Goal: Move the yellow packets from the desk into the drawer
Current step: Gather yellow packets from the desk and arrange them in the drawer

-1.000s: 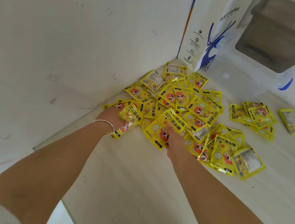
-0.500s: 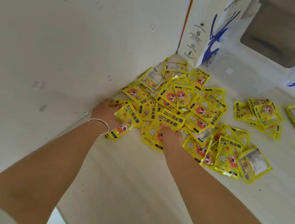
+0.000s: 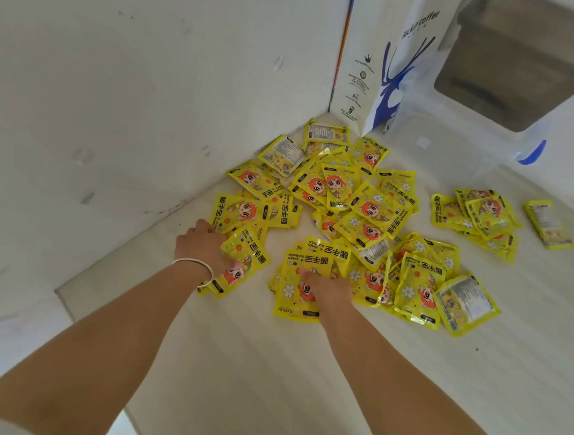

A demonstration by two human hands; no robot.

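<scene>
Several yellow packets [image 3: 365, 209] with a red-haired cartoon figure lie heaped on the pale desk [image 3: 266, 370], in the corner by the wall. My left hand [image 3: 204, 245], with a silver bracelet at the wrist, is closed on a few yellow packets [image 3: 240, 265] at the heap's left edge. My right hand [image 3: 328, 285] grips another small stack of yellow packets [image 3: 303, 280] at the heap's near edge. A smaller group of packets [image 3: 478, 215] lies apart to the right, with one single packet [image 3: 549, 224] further right. No drawer is in view.
A white and blue paper coffee bag [image 3: 387, 64] stands in the back corner. A clear plastic bin [image 3: 474, 136] sits to its right. A white wall [image 3: 116, 101] runs along the desk's left side. The desk's near edge [image 3: 97, 339] lies below my left forearm.
Both hands have drawn small stacks of packets toward me out of the heap, opening a gap between the two stacks. The view has shifted slightly.
</scene>
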